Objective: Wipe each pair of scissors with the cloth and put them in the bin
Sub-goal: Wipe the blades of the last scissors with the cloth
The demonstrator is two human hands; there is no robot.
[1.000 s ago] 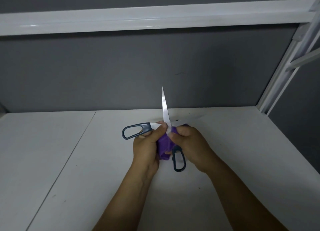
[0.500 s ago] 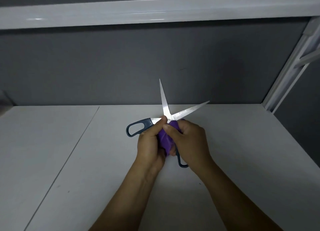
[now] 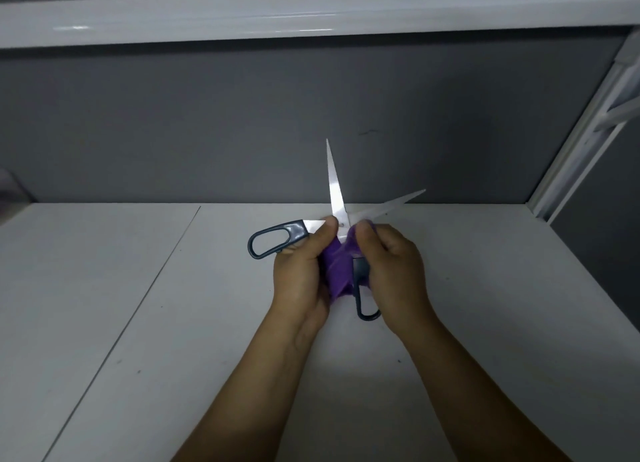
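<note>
Scissors point(image 3: 341, 224) are held just above the worktop point(image 3: 138, 323), mid-frame, opened wide into an X. Left hand point(image 3: 299, 271) grips them at the shank beside the pivot, thumb on top, fingers curled under. One handle loop point(image 3: 273, 241) sticks out to its left. Right hand point(image 3: 394, 267) pinches the purple cloth point(image 3: 334, 271) against the metal right at the pivot. Rest of the cloth is bunched btwn the two hands. The 2nd handle loop point(image 3: 363, 302) points back toward the person, tucked by the right palm.

Key relation: both blades run away from the hands. The upright blade point(image 3: 334, 184) goes up and away, nearly straight. The slanted blade point(image 3: 388, 205) angles off to the right, low over the worktop. Cloth sits at the root of both, so the wipe prob. has to travel outward, pivot to tip, along one blade's long axis. Right hand has the cloth and is nearer the slanted blade; left hand just steadies.

Wiping step looks underway, not finished. Risk: cutting edges face into the V, so safer to pinch the flats.

Around: a seam point(image 3: 157, 278) in the worktop to the left, grey back wall point(image 3: 207, 122), white shelf point(image 3: 311, 14) above, white frame upright point(image 3: 581, 143) at right. Nothing stands btwn hands and blade tips. Bin not in view, so can't tell which way the drop-off lies.
</note>
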